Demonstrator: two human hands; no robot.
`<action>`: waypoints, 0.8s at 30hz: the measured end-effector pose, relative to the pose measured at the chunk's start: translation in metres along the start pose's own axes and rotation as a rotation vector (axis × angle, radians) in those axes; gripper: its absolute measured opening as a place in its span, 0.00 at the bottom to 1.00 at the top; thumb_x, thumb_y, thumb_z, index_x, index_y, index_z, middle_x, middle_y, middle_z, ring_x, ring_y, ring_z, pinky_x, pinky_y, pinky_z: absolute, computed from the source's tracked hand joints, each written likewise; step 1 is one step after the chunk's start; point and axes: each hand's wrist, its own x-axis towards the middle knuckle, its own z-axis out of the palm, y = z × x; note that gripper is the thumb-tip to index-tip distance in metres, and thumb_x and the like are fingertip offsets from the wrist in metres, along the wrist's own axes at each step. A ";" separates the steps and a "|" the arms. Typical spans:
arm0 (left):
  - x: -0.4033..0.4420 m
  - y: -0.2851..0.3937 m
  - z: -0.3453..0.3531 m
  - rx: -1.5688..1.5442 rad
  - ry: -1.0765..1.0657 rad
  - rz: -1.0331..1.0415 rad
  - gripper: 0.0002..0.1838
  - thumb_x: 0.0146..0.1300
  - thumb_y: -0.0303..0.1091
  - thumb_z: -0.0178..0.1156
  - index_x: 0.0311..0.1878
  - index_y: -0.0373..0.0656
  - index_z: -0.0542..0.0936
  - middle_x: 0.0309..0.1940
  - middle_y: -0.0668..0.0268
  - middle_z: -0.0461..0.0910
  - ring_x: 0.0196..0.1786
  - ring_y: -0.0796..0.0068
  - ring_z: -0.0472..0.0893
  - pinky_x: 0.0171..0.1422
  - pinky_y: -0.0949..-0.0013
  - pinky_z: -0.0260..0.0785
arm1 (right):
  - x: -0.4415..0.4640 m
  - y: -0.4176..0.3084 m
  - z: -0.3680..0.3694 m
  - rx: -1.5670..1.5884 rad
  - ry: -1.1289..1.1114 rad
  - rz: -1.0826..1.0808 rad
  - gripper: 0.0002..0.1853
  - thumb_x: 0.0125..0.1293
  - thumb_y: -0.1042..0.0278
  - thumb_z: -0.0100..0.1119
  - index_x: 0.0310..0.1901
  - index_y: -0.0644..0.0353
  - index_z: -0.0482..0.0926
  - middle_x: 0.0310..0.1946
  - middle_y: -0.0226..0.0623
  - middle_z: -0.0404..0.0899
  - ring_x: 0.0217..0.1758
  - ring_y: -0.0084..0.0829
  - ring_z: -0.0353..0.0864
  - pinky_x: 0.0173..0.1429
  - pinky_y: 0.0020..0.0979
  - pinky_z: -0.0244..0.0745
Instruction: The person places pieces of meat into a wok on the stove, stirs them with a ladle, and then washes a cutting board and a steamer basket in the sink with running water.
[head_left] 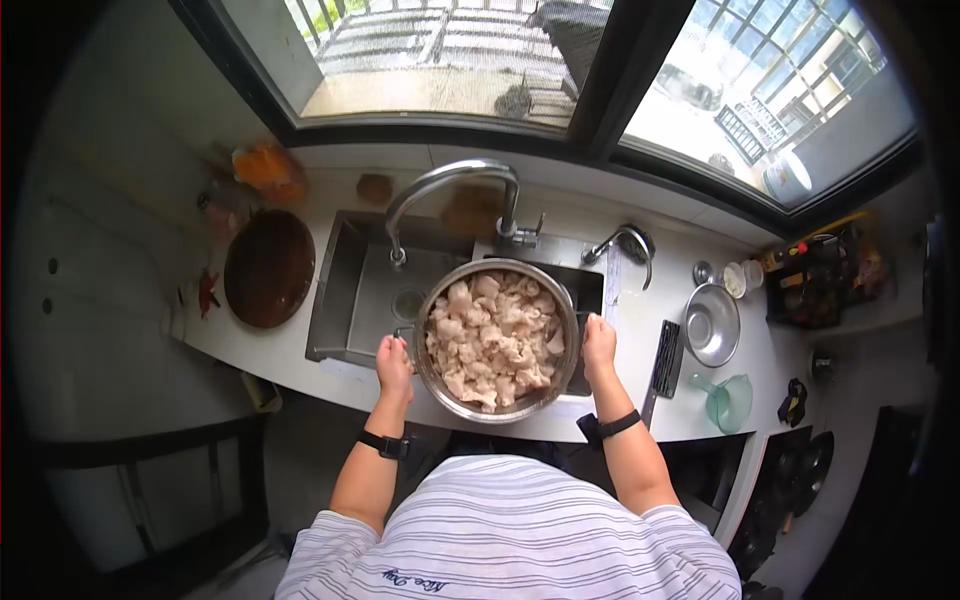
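A round steel pot (435, 392) full of pale meat pieces (497, 340) is in front of me, over the front edge of the sink (338, 268). My left hand (396, 366) is closed around the handle on the pot's left side. On the opposite side, my right hand (600, 345) grips the other handle, which the fingers mostly hide. The pot looks level, and I cannot tell whether it rests on the sink rim or is held above it. Behind it, the tall curved faucet (455, 172) arches over the left basin.
A round brown board (270, 268) lies left of the sink. To the right are a black-bladed cleaver (667, 358), a steel bowl (712, 325) and a green plastic cup (732, 402). A smaller faucet (622, 243) stands behind the right basin. A dark rack (830, 275) holds bottles and other items.
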 end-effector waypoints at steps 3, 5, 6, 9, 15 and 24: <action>0.001 0.002 -0.005 -0.025 0.009 -0.001 0.09 0.69 0.36 0.45 0.31 0.49 0.65 0.13 0.80 0.54 0.11 0.90 0.51 0.13 0.81 0.41 | 0.010 0.012 0.016 0.013 -0.024 -0.119 0.19 0.68 0.58 0.43 0.18 0.50 0.63 0.12 0.20 0.55 0.13 0.14 0.52 0.16 0.22 0.46; 0.009 -0.001 -0.013 0.003 0.022 -0.025 0.06 0.67 0.33 0.47 0.32 0.48 0.66 0.15 0.80 0.56 0.13 0.90 0.53 0.15 0.81 0.45 | 0.016 0.015 0.029 -0.025 -0.020 -0.128 0.19 0.68 0.58 0.43 0.18 0.50 0.62 0.12 0.20 0.55 0.13 0.15 0.51 0.16 0.23 0.46; 0.011 -0.004 -0.017 0.006 0.030 -0.035 0.06 0.67 0.33 0.47 0.32 0.48 0.66 0.15 0.80 0.56 0.13 0.90 0.53 0.15 0.81 0.45 | 0.017 0.019 0.032 -0.079 -0.035 -0.071 0.19 0.68 0.59 0.43 0.18 0.51 0.63 0.13 0.21 0.57 0.14 0.16 0.53 0.18 0.24 0.49; 0.013 -0.017 -0.032 0.064 0.062 -0.071 0.05 0.67 0.33 0.47 0.33 0.48 0.66 0.16 0.79 0.58 0.14 0.89 0.55 0.16 0.80 0.46 | 0.014 0.041 0.036 -0.225 -0.044 -0.007 0.20 0.68 0.59 0.42 0.18 0.54 0.65 0.14 0.22 0.59 0.16 0.19 0.57 0.21 0.26 0.54; 0.022 -0.039 -0.062 0.072 0.007 -0.130 0.01 0.64 0.30 0.49 0.36 0.46 0.68 0.19 0.78 0.62 0.17 0.88 0.59 0.18 0.79 0.50 | -0.027 -0.007 0.054 -0.706 0.302 -0.625 0.07 0.56 0.68 0.56 0.36 0.59 0.73 0.30 0.39 0.74 0.38 0.45 0.73 0.43 0.40 0.67; 0.043 -0.001 -0.073 0.369 -0.417 -0.666 0.35 0.45 0.20 0.49 0.61 0.50 0.63 0.34 0.67 0.77 0.34 0.71 0.79 0.44 0.59 0.76 | -0.087 0.040 0.084 -1.426 -0.437 -0.805 0.07 0.50 0.65 0.54 0.29 0.59 0.75 0.26 0.41 0.79 0.34 0.40 0.77 0.46 0.37 0.63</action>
